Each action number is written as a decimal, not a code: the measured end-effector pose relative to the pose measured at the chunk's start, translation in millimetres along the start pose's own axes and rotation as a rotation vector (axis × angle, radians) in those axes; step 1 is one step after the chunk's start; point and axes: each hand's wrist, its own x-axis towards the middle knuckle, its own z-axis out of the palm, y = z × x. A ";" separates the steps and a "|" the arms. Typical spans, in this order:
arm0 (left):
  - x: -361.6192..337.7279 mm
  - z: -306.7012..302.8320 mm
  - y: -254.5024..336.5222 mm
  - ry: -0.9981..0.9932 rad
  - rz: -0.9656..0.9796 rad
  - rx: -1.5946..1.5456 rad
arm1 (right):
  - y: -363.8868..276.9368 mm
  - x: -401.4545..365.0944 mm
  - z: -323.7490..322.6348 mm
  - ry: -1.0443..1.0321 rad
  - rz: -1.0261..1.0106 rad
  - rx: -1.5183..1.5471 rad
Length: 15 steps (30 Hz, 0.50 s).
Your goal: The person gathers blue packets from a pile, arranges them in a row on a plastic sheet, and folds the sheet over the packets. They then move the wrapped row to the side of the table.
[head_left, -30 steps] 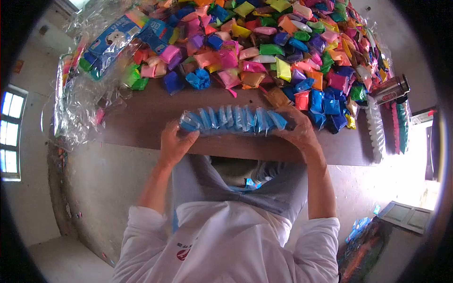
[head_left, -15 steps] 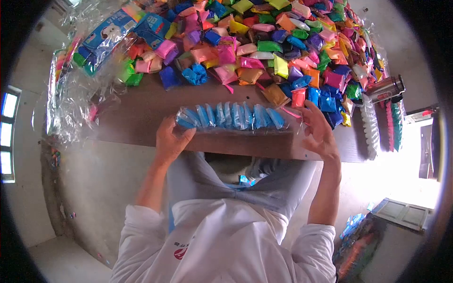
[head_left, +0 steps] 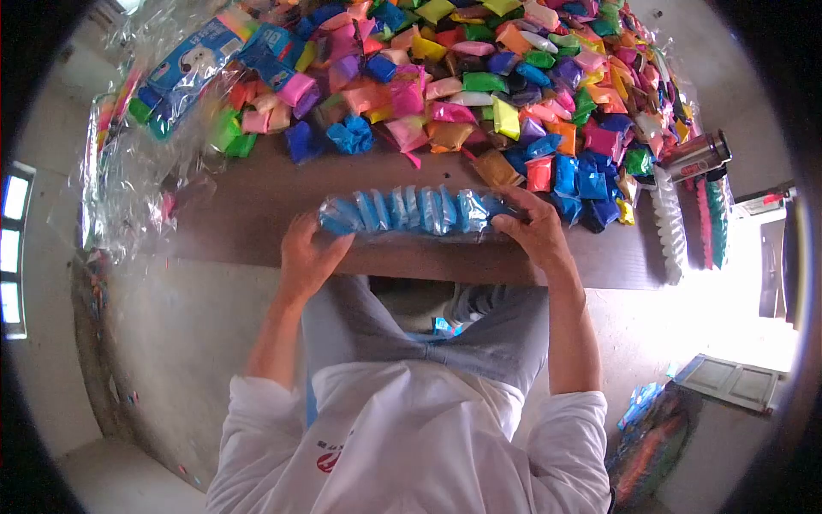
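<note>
A long clear plastic bag (head_left: 411, 211) with a row of several blue packets inside lies across the front of the brown table. My left hand (head_left: 310, 255) grips its left end, thumb on the near side. At the other end, my right hand (head_left: 535, 230) has its thumb and fingers closed around the bag. Just beyond the bag lie a gold packet (head_left: 495, 168) and a crumpled blue packet (head_left: 350, 134), touched by neither hand.
A big heap of colourful small packets (head_left: 479, 82) covers the back of the table (head_left: 257, 193). Clear plastic bags (head_left: 184, 163) pile up at the left, near a blue printed pack (head_left: 195, 64). On the right stand a metallic cylinder (head_left: 698, 157) and a ridged clear strip (head_left: 670, 227).
My right hand has moved left and closed on the right end of the bag. My left hand has stayed at its end.
</note>
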 end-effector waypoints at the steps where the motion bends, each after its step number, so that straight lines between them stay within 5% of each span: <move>1: 0.2 -0.5 -0.7 0.001 -0.002 0.003 | 2.9 1.3 -0.2 -0.002 -0.024 0.046; 7: -2.0 4.6 -13.2 0.014 -0.013 -0.124 | -23.4 -3.7 -26.1 0.014 -0.096 0.096; 9: -1.2 2.9 -8.7 0.006 0.011 -0.047 | -50.7 -9.9 -30.8 0.157 -0.019 -0.242; 13: -3.0 5.0 -17.2 -0.024 -0.024 -0.066 | -77.3 -13.8 -25.2 0.298 -0.519 -0.486; 15: -5.5 9.0 -24.3 0.084 0.111 0.206 | -90.0 -10.2 -16.0 0.316 -0.603 -0.514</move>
